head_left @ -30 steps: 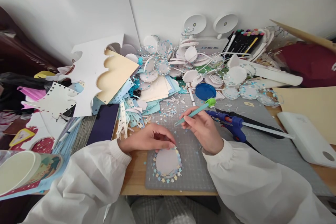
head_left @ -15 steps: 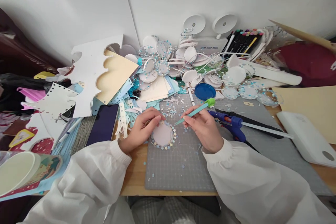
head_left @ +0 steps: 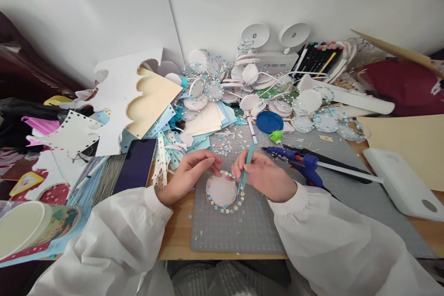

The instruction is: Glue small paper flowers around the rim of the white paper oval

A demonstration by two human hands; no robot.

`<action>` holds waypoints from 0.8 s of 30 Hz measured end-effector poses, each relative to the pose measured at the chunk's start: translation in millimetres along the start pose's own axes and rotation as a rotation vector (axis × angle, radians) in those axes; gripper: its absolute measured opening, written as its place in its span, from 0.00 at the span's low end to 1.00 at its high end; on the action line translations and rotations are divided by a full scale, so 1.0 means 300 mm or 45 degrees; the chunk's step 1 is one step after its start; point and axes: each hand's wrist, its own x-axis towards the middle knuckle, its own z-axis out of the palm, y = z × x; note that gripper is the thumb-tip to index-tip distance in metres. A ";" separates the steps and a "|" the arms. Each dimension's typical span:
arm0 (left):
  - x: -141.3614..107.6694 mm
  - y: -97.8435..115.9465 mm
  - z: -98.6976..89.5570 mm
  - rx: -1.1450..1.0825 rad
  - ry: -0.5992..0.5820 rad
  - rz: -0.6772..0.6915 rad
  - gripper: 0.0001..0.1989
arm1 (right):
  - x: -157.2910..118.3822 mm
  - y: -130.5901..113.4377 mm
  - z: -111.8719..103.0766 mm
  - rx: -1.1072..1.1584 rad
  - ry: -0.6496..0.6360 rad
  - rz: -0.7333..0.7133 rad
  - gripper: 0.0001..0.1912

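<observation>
White wall [head_left: 215,0] backs a crowded wooden worktop [head_left: 176,233]; a grey cutting mat [head_left: 236,238] covers its middle, and on the mat's near part lies a pale round disc [head_left: 221,190], its rim edged with small blue and yellow star-like shapes. Left hand [head_left: 190,173] bends its fingers at the disc's upper left edge; whether they pinch it or merely hover against it, I cannot tell. Right hand [head_left: 267,175] grasps teal tweezers [head_left: 247,164] between thumb and fingers, the points slanting down to the disc's right rim; its fingertips come close to the upper right edge. Loose paper bits [head_left: 224,148] lie scattered beyond the hands; a white marker [head_left: 251,130], a blue round lid [head_left: 269,122] and a bright green cap-like piece [head_left: 276,137] sit further back; a blue glue gun [head_left: 305,162] lies to the right, a pale stick [head_left: 350,172] jutting from its rear; a dark phone [head_left: 135,164] rests to the left, with a paper cup [head_left: 26,226] at the near left corner.
</observation>
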 end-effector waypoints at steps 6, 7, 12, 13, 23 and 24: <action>0.000 -0.013 -0.004 -0.107 0.066 -0.021 0.09 | -0.011 -0.009 0.000 0.004 -0.055 0.050 0.11; 0.001 -0.014 -0.006 -0.132 0.086 -0.026 0.08 | -0.011 -0.015 0.000 0.017 -0.040 0.042 0.11; 0.018 -0.023 -0.028 -0.225 0.247 -0.011 0.09 | -0.011 -0.049 -0.001 0.142 0.012 0.023 0.12; 0.021 -0.026 -0.034 -0.223 0.293 -0.007 0.08 | -0.012 -0.053 -0.002 0.170 -0.007 0.033 0.13; 0.010 -0.018 -0.031 0.602 0.051 0.294 0.08 | -0.013 0.012 0.006 0.014 -0.159 0.335 0.11; 0.010 -0.018 -0.030 0.703 -0.040 0.350 0.09 | -0.013 0.021 0.009 -0.042 -0.136 0.315 0.11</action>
